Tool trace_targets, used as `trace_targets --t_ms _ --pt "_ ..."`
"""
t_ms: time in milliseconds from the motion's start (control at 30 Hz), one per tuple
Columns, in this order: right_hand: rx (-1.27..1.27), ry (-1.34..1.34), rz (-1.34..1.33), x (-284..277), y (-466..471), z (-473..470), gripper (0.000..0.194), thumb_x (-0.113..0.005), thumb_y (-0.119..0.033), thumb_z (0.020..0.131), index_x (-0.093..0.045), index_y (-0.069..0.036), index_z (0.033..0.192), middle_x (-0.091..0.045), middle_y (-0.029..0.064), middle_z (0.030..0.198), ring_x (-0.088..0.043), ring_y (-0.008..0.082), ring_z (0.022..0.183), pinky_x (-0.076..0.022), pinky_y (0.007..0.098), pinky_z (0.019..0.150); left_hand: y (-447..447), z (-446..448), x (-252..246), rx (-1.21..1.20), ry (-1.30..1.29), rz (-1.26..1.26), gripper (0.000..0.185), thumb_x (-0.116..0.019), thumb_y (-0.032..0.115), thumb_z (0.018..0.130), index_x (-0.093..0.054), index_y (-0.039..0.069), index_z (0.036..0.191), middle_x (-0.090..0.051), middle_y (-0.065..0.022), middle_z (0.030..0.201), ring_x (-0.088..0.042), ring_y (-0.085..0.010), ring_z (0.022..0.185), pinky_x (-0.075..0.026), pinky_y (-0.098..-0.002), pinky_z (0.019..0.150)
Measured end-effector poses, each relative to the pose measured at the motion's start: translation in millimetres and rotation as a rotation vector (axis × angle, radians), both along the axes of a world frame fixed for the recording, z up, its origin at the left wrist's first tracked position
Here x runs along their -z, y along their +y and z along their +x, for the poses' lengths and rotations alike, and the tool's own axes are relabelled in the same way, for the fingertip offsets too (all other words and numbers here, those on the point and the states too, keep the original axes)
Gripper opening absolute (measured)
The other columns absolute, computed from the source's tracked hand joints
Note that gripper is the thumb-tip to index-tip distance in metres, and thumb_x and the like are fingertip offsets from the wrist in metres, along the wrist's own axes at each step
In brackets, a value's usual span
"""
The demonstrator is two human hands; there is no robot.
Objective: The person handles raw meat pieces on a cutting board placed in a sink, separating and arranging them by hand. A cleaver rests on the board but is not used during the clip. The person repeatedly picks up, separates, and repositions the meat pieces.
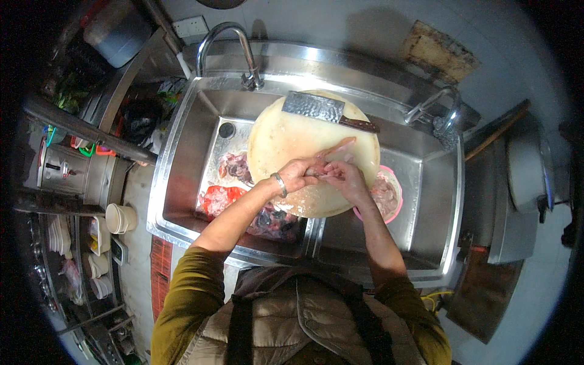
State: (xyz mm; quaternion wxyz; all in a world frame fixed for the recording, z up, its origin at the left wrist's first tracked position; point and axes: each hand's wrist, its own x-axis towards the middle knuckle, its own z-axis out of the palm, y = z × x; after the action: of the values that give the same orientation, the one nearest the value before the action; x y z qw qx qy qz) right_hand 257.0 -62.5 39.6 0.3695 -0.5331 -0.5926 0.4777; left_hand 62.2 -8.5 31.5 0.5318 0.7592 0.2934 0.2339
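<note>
A round, thick cutting board (278, 137) sits across the divider of a double sink. Over its right half, my left hand (296, 174) and my right hand (349, 182) meet, both gripping a small piece of raw flesh (315, 171), mostly hidden by the fingers. From beside my fingers a thin pinkish strip (342, 146) reaches up and right; whether it joins the held piece I cannot tell. Along the board's far edge lies a cleaver (315, 106) with a hammered blade and wooden handle (360, 124). A metal bracelet (279, 185) circles my left wrist.
Dark raw scraps (236, 168) and a red plastic bag (219, 200) lie in the left basin (182, 182). Under the board's right edge, a pink-rimmed basket (399, 200) holds raw pieces (384, 196). Faucets (250, 59) (445, 102) rise behind. Shelves with plastic tubs (121, 219) stand left.
</note>
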Motion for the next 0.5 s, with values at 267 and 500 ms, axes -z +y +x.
trace_targets --t_ms 267,500 --pt "0.061 0.274 -0.125 1.9 3.6 1.6 0.036 -0.064 0.002 0.077 -0.053 0.0 0.112 -0.056 0.0018 0.09 -0.055 0.0088 0.084 -0.0454 0.0214 0.075 -1.0 14.2 -5.9 -0.067 0.144 -0.06 0.019 -0.068 0.008 0.08 -0.064 0.002 0.097 -0.067 -0.0053 0.085 -0.06 -0.0093 0.077 -0.05 -0.0256 0.07" --pt "0.274 0.518 -0.148 19.9 -2.2 -12.7 0.038 -0.064 -0.001 0.078 -0.052 -0.001 0.114 -0.058 0.0069 0.1 -0.056 0.012 0.087 -0.046 0.0244 0.076 -3.2 14.3 0.4 -0.149 -0.145 -0.333 0.007 -0.062 0.008 0.086 -0.062 0.002 0.089 -0.06 0.0013 0.076 -0.052 -0.0052 0.069 -0.045 -0.0201 0.064"
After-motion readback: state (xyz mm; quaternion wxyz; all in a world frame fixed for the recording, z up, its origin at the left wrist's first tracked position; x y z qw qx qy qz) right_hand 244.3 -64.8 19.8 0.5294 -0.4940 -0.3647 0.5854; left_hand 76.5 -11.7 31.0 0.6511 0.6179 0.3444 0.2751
